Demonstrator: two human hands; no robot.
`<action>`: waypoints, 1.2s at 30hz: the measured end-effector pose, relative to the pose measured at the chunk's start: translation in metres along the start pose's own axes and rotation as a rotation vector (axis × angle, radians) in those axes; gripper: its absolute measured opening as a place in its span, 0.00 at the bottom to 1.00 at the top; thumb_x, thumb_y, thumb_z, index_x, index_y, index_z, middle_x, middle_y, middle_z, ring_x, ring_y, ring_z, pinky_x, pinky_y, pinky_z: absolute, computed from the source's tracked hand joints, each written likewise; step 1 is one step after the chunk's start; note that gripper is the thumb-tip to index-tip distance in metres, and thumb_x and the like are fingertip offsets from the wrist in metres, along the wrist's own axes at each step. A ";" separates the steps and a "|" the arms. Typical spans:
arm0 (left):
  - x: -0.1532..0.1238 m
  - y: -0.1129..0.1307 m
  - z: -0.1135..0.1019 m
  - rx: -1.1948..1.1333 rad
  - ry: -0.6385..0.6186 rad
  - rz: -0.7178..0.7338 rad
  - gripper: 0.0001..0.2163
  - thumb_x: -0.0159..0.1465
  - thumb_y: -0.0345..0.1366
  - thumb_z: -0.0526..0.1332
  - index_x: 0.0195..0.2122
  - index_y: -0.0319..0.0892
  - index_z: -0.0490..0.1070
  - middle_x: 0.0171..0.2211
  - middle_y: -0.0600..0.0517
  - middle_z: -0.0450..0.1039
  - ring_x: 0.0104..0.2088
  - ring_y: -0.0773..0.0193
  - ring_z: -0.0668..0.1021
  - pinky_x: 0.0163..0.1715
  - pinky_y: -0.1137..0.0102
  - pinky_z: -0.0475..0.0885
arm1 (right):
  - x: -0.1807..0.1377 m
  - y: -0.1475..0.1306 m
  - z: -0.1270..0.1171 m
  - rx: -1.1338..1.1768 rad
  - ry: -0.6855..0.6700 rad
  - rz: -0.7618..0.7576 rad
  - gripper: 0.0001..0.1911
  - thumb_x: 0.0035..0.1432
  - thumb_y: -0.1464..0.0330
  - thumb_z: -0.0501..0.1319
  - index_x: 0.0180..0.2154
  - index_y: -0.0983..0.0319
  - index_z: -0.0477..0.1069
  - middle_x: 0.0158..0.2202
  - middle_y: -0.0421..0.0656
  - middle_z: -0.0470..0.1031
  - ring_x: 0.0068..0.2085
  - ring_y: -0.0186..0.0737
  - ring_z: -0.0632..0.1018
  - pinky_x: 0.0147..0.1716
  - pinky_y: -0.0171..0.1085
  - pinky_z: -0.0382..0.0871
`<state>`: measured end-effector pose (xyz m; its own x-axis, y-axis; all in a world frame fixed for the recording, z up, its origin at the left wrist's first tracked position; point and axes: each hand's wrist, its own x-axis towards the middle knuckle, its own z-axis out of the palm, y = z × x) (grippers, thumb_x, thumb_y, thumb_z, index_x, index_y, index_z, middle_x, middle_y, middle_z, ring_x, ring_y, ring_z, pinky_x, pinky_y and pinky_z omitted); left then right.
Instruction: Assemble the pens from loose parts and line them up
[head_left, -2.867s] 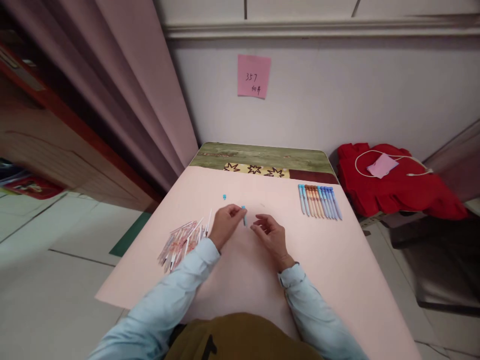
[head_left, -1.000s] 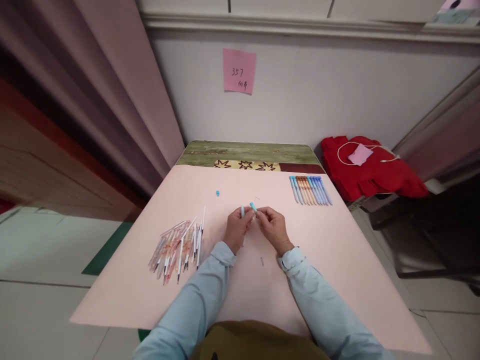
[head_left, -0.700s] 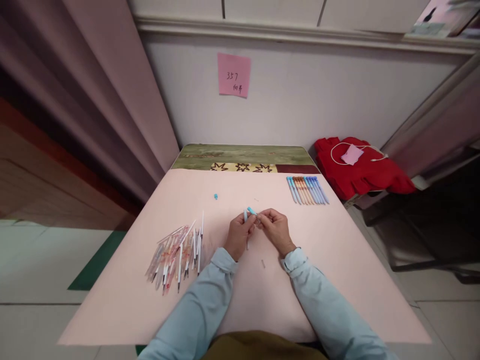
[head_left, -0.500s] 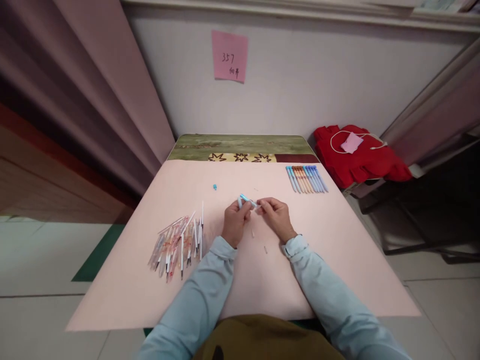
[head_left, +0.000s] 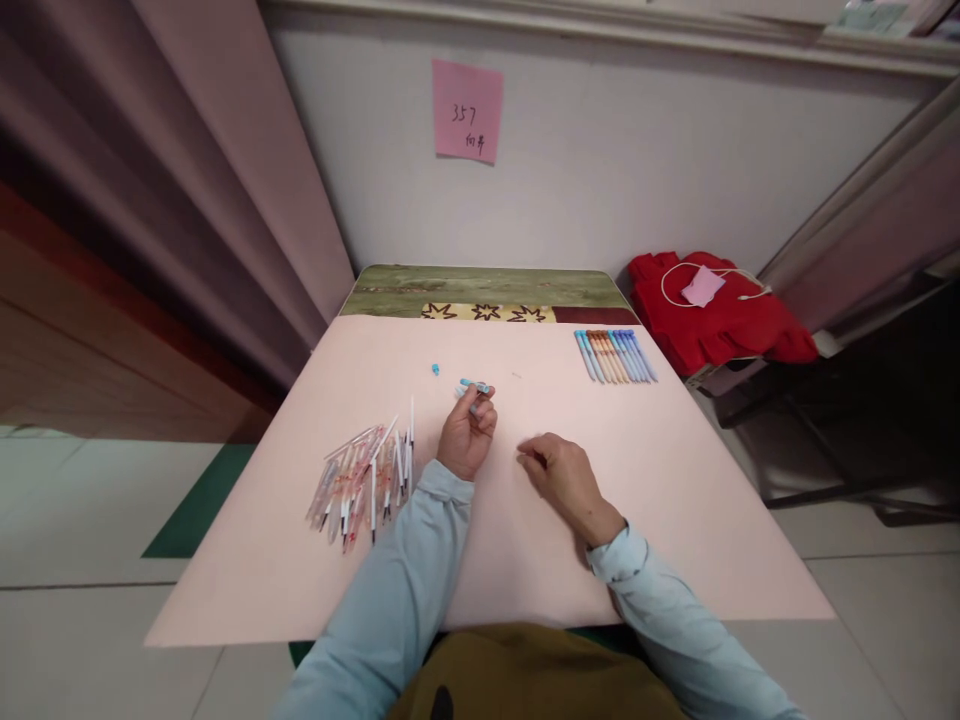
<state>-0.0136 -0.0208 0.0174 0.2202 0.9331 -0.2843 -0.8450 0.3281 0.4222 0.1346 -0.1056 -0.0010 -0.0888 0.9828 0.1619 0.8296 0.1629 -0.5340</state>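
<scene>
My left hand [head_left: 467,437] is closed on a light blue pen barrel [head_left: 475,385], which sticks out above the fingers over the pink sheet [head_left: 675,500]. My right hand [head_left: 561,477] rests lower on the sheet, apart from the left. Its fingers are curled with the tips pressed to the paper, and whatever they pinch is hidden. A small blue cap [head_left: 435,370] lies just left of the barrel. A loose pile of pen refills [head_left: 367,478] lies to the left of my left hand.
A neat row of blue and orange pens [head_left: 615,355] lies at the sheet's far right corner. A red cloth [head_left: 720,318] with a white cable sits beside the table on the right. A curtain hangs at the left, and a pink note [head_left: 466,110] is on the wall.
My hands, held together on the blue pen parts, have separated. The right hand dropped toward me onto the sheet where small parts lay. The left hand kept the barrel.
</scene>
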 end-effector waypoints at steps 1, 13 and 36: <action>0.000 -0.001 -0.001 -0.021 -0.009 -0.021 0.06 0.66 0.30 0.60 0.30 0.38 0.69 0.30 0.52 0.69 0.19 0.80 0.60 0.15 0.83 0.55 | -0.001 -0.002 0.001 -0.053 0.004 0.009 0.07 0.61 0.71 0.60 0.38 0.59 0.77 0.36 0.43 0.79 0.35 0.39 0.78 0.34 0.34 0.64; -0.001 -0.003 -0.007 -0.165 0.001 -0.099 0.12 0.71 0.32 0.51 0.30 0.38 0.67 0.28 0.51 0.66 0.18 0.78 0.59 0.13 0.82 0.54 | 0.003 -0.002 -0.004 -0.148 0.060 0.116 0.07 0.62 0.67 0.57 0.32 0.61 0.70 0.26 0.43 0.75 0.24 0.37 0.73 0.25 0.34 0.55; -0.001 -0.021 -0.004 -0.109 0.014 -0.133 0.10 0.67 0.31 0.59 0.27 0.38 0.64 0.21 0.57 0.61 0.16 0.80 0.60 0.12 0.85 0.55 | 0.058 -0.042 -0.020 0.198 0.257 0.018 0.07 0.59 0.67 0.58 0.32 0.59 0.74 0.28 0.40 0.78 0.29 0.37 0.77 0.31 0.33 0.66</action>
<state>0.0014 -0.0291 0.0054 0.3277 0.8799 -0.3441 -0.8567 0.4303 0.2844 0.1056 -0.0576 0.0472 0.0877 0.9357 0.3417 0.7041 0.1844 -0.6858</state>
